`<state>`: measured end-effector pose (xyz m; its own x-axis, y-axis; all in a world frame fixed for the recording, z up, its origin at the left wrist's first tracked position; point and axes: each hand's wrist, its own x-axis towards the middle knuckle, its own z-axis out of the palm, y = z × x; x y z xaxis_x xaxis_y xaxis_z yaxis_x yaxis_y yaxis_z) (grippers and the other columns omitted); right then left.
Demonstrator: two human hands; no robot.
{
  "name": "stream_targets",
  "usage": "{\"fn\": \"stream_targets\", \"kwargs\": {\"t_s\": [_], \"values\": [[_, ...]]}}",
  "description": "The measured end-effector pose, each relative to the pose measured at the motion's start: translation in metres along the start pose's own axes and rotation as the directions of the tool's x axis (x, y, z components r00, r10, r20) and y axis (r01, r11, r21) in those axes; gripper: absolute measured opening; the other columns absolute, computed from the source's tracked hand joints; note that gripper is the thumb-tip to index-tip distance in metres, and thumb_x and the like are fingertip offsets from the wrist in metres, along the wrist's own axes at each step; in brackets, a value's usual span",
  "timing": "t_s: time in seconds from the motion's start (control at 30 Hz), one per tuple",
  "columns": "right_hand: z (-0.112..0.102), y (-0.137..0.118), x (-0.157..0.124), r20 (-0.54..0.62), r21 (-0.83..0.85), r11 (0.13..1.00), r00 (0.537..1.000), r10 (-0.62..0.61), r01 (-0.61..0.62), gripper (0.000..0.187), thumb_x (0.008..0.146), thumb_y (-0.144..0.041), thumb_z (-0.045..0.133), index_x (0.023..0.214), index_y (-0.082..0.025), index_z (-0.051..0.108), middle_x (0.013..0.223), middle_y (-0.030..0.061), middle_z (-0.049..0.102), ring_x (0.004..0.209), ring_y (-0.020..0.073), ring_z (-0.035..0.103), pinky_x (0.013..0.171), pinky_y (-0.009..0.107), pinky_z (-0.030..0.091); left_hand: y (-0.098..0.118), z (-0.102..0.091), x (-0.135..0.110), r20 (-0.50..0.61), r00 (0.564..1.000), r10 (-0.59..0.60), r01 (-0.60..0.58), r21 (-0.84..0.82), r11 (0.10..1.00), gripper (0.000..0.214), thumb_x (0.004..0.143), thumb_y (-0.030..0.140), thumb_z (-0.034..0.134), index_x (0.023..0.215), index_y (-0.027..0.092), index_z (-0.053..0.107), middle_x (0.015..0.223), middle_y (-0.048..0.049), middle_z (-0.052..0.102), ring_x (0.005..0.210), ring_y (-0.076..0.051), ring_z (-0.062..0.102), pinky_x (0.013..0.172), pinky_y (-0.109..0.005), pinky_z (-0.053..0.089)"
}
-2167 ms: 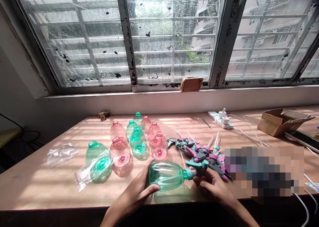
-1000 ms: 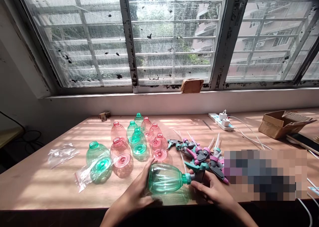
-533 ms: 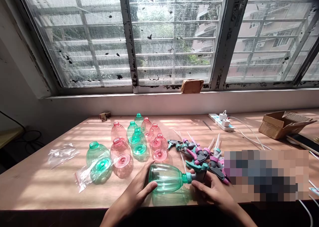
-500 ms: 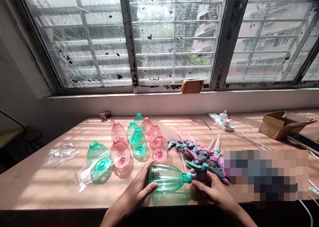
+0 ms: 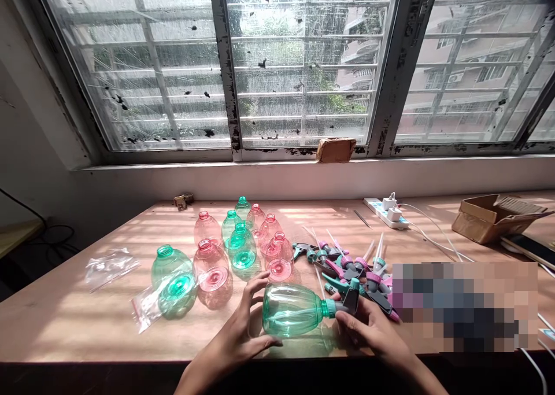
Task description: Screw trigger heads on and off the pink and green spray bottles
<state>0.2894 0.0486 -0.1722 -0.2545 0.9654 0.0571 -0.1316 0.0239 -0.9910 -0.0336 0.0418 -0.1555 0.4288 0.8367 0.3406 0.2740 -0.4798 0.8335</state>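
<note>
A green see-through spray bottle point(image 5: 292, 311) lies sideways above the table's front edge, with its spray head point(image 5: 352, 296) fitted on the neck and a tube inside. My right hand point(image 5: 373, 328) grips that grey and teal head. Around the bottle's base, my left hand point(image 5: 243, 325) is open, its thumb and fingers spread apart; whether it still touches the bottle is hard to tell. Behind stand several headless bottles, among them a green bottle point(image 5: 171, 279) and a pink bottle point(image 5: 211, 268). Loose spray heads point(image 5: 347, 265) in pink, teal and grey are heaped just beyond my right hand.
Clear plastic bags point(image 5: 110, 268) lie at the left, one against the green bottle. At the back right are a white power strip point(image 5: 385, 211) with cables, an open cardboard box point(image 5: 485, 221) and a phone point(image 5: 531, 247). A blurred patch hides the table's right front.
My left thumb and fingers have come away from the bottle's sides and spread. The spray head has turned about the bottle's long axis in my right hand.
</note>
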Motion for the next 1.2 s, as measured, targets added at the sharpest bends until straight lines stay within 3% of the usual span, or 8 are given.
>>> {"fn": "stream_targets", "kwargs": {"t_s": [0.13, 0.27, 0.33, 0.47, 0.63, 0.83, 1.07, 1.2], "values": [[0.003, -0.006, -0.002, -0.030, 0.027, 1.000, 1.000, -0.011, 0.012, 0.057, 0.079, -0.063, 0.087, 0.111, -0.017, 0.075, 0.064, -0.0046, 0.054, 0.053, 0.0112, 0.044, 0.048, 0.023, 0.034, -0.010, -0.001, -0.002, 0.020, 0.999, -0.043, 0.041, 0.077, 0.996, 0.129, 0.075, 0.067, 0.090, 0.169, 0.035, 0.007, 0.172, -0.0197, 0.026, 0.153, -0.044, 0.039, 0.126, -0.059, 0.035], [0.002, -0.007, -0.001, -0.045, 0.011, 1.000, 0.999, 0.000, 0.000, 0.061, 0.078, -0.067, 0.086, 0.111, -0.016, 0.075, 0.061, -0.0033, 0.058, 0.050, 0.0115, 0.045, 0.048, 0.024, 0.033, -0.013, -0.004, 0.000, -0.030, 0.997, -0.076, 0.078, 0.056, 0.995, 0.108, 0.089, 0.086, 0.057, 0.170, 0.029, 0.013, 0.173, -0.0196, 0.030, 0.156, -0.045, 0.034, 0.128, -0.060, 0.030], [0.001, -0.005, 0.000, -0.062, 0.001, 1.000, 0.998, 0.004, -0.004, 0.063, 0.078, -0.069, 0.085, 0.111, -0.016, 0.075, 0.060, -0.0028, 0.059, 0.049, 0.0113, 0.045, 0.047, 0.024, 0.032, -0.011, -0.005, 0.002, -0.026, 0.993, -0.118, 0.119, 0.017, 0.993, 0.094, 0.096, 0.084, 0.044, 0.169, 0.028, 0.023, 0.169, -0.0182, 0.038, 0.154, -0.044, 0.039, 0.126, -0.058, 0.034], [0.000, -0.002, 0.001, -0.074, -0.001, 1.000, 0.997, -0.003, 0.003, 0.062, 0.078, -0.067, 0.086, 0.110, -0.016, 0.074, 0.062, -0.0018, 0.062, 0.050, 0.0108, 0.045, 0.047, 0.024, 0.032, -0.006, -0.005, 0.005, 0.016, 0.988, -0.152, 0.152, 0.025, 0.988, 0.075, 0.101, 0.074, 0.051, 0.160, 0.028, 0.041, 0.164, -0.0150, 0.047, 0.153, -0.041, 0.042, 0.126, -0.054, 0.037], [0.000, -0.003, 0.001, -0.070, -0.001, 1.000, 0.997, -0.021, 0.021, 0.059, 0.082, -0.067, 0.083, 0.110, -0.016, 0.072, 0.059, -0.0030, 0.061, 0.048, 0.0123, 0.048, 0.049, 0.026, 0.033, -0.008, -0.002, 0.001, 0.024, 0.990, -0.136, 0.136, -0.009, 0.991, 0.093, 0.093, 0.056, 0.078, 0.166, 0.033, 0.025, 0.153, -0.0134, 0.054, 0.138, -0.036, 0.057, 0.121, -0.051, 0.043], [0.002, -0.003, 0.002, -0.064, 0.031, 0.999, 0.998, -0.014, 0.016, 0.058, 0.083, -0.064, 0.083, 0.113, -0.017, 0.067, 0.060, -0.0041, 0.061, 0.047, 0.0120, 0.047, 0.048, 0.026, 0.033, -0.002, -0.002, 0.002, 0.009, 1.000, -0.007, 0.006, 0.080, 0.997, 0.109, 0.080, 0.055, 0.091, 0.166, 0.037, 0.026, 0.168, -0.0146, 0.029, 0.143, -0.040, 0.048, 0.116, -0.048, 0.048], [0.003, -0.002, 0.003, -0.094, 0.010, 0.999, 0.995, -0.032, 0.033, 0.058, 0.082, -0.067, 0.082, 0.109, -0.018, 0.069, 0.060, -0.0061, 0.055, 0.047, 0.0125, 0.045, 0.048, 0.027, 0.033, 0.008, -0.005, 0.002, 0.011, 0.993, -0.116, 0.117, -0.053, 0.992, 0.060, 0.108, 0.065, 0.044, 0.160, 0.036, 0.041, 0.167, -0.0098, 0.037, 0.140, -0.036, 0.053, 0.113, -0.047, 0.051], [0.002, -0.003, 0.004, -0.089, -0.009, 0.998, 0.995, -0.055, 0.055, 0.052, 0.086, -0.065, 0.080, 0.105, -0.018, 0.068, 0.056, -0.0061, 0.055, 0.046, 0.0123, 0.045, 0.049, 0.027, 0.031, 0.016, -0.007, 0.000, 0.003, 0.993, -0.120, 0.120, 0.030, 0.992, 0.052, 0.108, 0.055, 0.053, 0.157, 0.039, 0.045, 0.169, -0.0063, 0.038, 0.140, -0.034, 0.053, 0.119, -0.047, 0.047]]}}
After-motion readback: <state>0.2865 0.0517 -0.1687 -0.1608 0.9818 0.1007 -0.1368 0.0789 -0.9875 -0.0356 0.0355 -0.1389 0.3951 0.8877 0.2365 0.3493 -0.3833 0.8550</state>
